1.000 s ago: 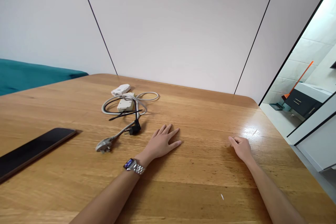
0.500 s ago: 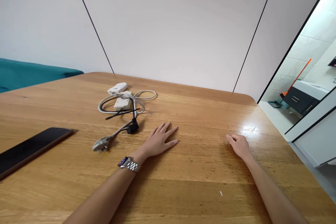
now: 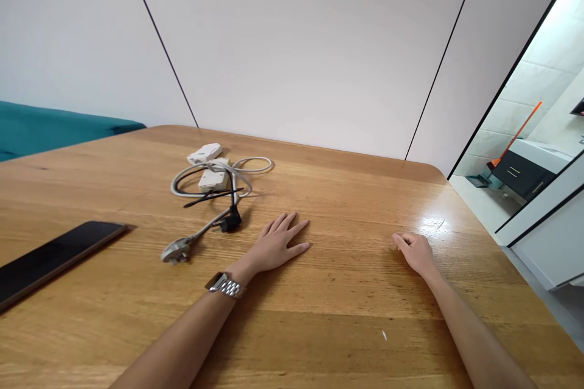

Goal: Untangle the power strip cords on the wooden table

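My left hand (image 3: 279,244) lies flat on the wooden table (image 3: 319,292), fingers spread, holding nothing. A watch with a metal band (image 3: 227,285) is on that wrist. Just left of this hand are a black plug (image 3: 230,219) and a grey plug (image 3: 176,251), joined to a tangle of white and black cables (image 3: 241,185) around a white adapter block (image 3: 214,177). My right hand (image 3: 413,251) rests on the table farther right, its fingers curled closed; whether something small is inside is hidden.
A dark tablet or phone (image 3: 55,258) lies at the left. Behind the cables is another white block (image 3: 205,153). A teal seat (image 3: 59,127) stands at the back left, a pale wall (image 3: 296,55) behind the table. An orange-handled broom (image 3: 517,134) shows through the right opening.
The watch screen has gone from lit to dark. Both hands are where they were.
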Available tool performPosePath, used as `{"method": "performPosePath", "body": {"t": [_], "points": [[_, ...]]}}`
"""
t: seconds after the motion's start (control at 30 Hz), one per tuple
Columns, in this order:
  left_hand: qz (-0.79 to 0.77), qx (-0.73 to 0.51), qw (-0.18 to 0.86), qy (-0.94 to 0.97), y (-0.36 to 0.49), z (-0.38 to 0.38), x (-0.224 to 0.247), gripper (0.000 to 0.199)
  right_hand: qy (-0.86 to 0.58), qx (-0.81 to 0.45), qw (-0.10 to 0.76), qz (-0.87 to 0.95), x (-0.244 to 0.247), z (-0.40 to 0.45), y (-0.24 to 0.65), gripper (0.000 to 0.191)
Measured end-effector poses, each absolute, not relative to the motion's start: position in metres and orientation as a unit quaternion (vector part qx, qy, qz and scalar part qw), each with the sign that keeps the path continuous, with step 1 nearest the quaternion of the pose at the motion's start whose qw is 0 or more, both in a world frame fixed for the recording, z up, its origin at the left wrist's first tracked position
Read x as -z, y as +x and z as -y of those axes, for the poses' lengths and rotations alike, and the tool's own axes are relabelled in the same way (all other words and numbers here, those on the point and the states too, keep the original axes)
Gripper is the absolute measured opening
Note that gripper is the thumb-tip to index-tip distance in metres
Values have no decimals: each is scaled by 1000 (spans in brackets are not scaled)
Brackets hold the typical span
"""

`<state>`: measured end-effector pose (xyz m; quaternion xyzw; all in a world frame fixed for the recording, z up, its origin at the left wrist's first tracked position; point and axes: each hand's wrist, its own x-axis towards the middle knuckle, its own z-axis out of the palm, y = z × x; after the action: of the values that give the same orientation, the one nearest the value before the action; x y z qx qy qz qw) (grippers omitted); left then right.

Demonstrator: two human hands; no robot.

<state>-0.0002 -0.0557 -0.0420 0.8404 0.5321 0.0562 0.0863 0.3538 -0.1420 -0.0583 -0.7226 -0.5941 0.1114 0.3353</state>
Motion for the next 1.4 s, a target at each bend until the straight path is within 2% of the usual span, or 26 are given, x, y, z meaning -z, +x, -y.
{"method": "performPosePath", "body": {"t": [0.57,1.4], "points": [[-536,-59,84,838,0,57,41,68,-709,-87,347,608,63,141,354,50],[-537,-33,79,839,2,59,36,71,-734,-102,295,603,57,143,351,47]]}}
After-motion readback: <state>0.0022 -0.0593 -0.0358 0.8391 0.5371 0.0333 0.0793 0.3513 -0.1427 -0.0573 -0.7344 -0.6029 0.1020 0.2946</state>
